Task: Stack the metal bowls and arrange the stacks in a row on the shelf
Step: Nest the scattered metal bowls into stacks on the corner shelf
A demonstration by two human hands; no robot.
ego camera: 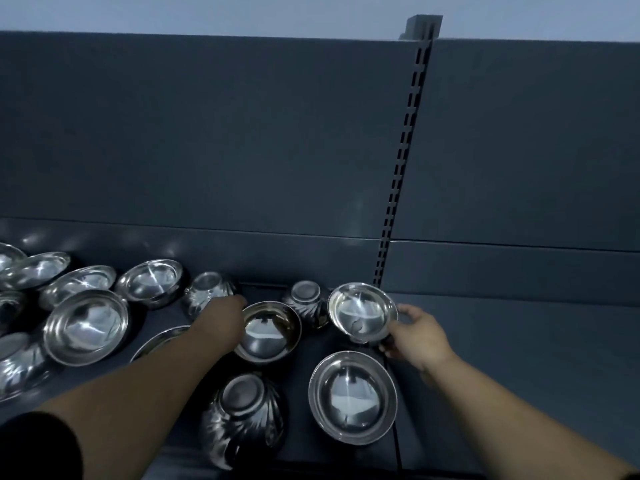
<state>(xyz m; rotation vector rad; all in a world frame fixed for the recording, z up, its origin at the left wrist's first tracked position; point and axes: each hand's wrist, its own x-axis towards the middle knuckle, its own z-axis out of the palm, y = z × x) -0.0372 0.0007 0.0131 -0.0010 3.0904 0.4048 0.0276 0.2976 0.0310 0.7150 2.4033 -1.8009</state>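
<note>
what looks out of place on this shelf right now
Nothing looks damaged or spilled, but the bowls lie loose across the shelf, not in neat stacks. Several are upside down, such as the front bowl and two back bowls. The far-left bowls lean tilted on each other. The right hand grips an upright bowl.
</note>
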